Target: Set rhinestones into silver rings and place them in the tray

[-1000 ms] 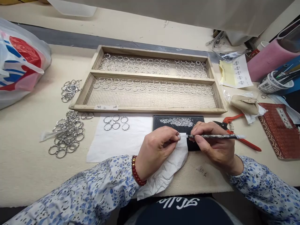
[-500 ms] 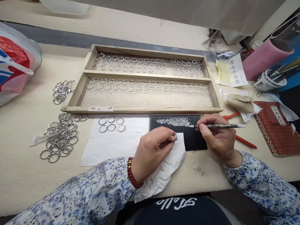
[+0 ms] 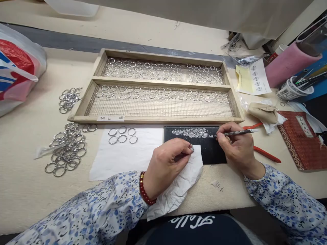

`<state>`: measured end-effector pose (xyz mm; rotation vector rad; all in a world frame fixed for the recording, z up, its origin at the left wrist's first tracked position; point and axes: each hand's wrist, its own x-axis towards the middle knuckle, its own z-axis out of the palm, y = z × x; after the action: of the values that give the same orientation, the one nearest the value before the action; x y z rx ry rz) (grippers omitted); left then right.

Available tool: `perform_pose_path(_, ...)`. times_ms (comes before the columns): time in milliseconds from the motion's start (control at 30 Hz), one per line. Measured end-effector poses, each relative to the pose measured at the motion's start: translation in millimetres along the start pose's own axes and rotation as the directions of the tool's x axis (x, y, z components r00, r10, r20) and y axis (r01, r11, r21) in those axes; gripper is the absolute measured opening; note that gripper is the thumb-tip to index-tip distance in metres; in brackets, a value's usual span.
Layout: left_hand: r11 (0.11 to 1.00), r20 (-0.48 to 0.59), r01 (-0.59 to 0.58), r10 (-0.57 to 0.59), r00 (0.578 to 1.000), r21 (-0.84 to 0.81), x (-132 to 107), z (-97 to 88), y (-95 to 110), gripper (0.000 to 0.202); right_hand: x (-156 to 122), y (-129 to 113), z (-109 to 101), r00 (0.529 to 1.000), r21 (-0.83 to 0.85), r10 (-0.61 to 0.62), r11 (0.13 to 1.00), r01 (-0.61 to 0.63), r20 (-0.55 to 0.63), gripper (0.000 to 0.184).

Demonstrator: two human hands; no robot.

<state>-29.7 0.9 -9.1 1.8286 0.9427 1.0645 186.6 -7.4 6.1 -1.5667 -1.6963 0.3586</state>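
Note:
My left hand (image 3: pixel 170 160) pinches a small silver ring (image 3: pixel 191 148) between thumb and fingertips, above a crumpled white tissue (image 3: pixel 176 195). My right hand (image 3: pixel 236 148) grips a pen-like picking tool (image 3: pixel 233 133), its pale tip at the right end of a heap of tiny sparkling rhinestones (image 3: pixel 192 132). These stones lie on a black ridged tray (image 3: pixel 212 149). On a white paper sheet (image 3: pixel 109 163) to the left, several silver rings (image 3: pixel 122 139) sit in two rows. My left fingers hide part of the held ring.
Behind my hands stands a wooden mesh frame (image 3: pixel 158 119) holding rows of rings. Loose ring piles (image 3: pixel 66 153) lie at left, near a plastic bag (image 3: pixel 20 71). Red-handled pliers (image 3: pixel 267 154), a red booklet (image 3: pixel 302 141) and a cup of tools (image 3: pixel 293 90) are at right.
The picking tool in my right hand has tilted, its rear end rising, and its tip has shifted slightly right. My left hand keeps its pinch on the ring.

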Motion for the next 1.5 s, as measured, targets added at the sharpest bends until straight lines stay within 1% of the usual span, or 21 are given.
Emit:
perform_pose_path(133, 1.000, 0.000, -0.010, 0.010, 1.000, 0.006, 0, 0.3, -1, 0.019, 0, 0, 0, 1.000, -0.005, 0.016, 1.000, -0.016, -0.002, 0.011)
perform_pose_path(333, 1.000, -0.006, -0.024, 0.024, 1.000, 0.014, 0, -0.2, -1, 0.018, 0, 1, 0, 1.000, -0.032, -0.003, 0.999, 0.003, 0.003, 0.010)
perform_pose_path(467, 0.999, -0.006, -0.033, 0.034, 0.999, 0.016, 0, -0.4, -2, 0.019, 0, 1, 0, 1.000, -0.007, -0.012, 1.000, 0.012, -0.011, 0.010)
perform_pose_path(533, 0.999, -0.003, -0.038, 0.038, 0.999, 0.016, 0, -0.3, -2, 0.019, 0, 0, 0, 0.999, 0.053, -0.026, 0.998, 0.027, -0.022, 0.010)
perform_pose_path(633, 0.999, 0.000, -0.043, 0.043, 0.999, 0.020, 0, 0.0, -1, 0.019, -3, -4, 0, 0.998, 0.189, -0.061, 0.980, 0.067, -0.035, 0.009)
perform_pose_path(767, 0.999, 0.000, -0.050, 0.050, 0.999, 0.022, 0, 1.0, -1, 0.018, -8, -13, 2, 0.991, 0.394, -0.128, 0.913, 0.103, 0.039, 0.007)
perform_pose_path(833, 0.998, -0.002, -0.049, 0.049, 0.999, 0.026, 0, 1.6, -2, 0.018, -10, -16, 4, 0.983, 0.450, -0.168, 0.885, 0.118, 0.074, 0.008)
perform_pose_path(933, 0.998, 0.004, -0.051, 0.051, 0.999, 0.022, 0, 2.1, -4, 0.018, -11, -18, 5, 0.977, 0.493, -0.191, 0.862, 0.121, 0.095, 0.011)
perform_pose_path(1133, 0.998, 0.010, -0.067, 0.067, 0.998, 0.011, -1, 1.2, -4, 0.019, -12, -19, 5, 0.964, 0.483, -0.231, 0.864, 0.140, 0.133, 0.012)
perform_pose_path(1500, 0.997, -0.004, -0.076, 0.076, 0.997, 0.016, 1, 1.8, -3, 0.016, -12, -19, 6, 0.963, 0.479, -0.238, 0.864, 0.153, 0.123, 0.013)
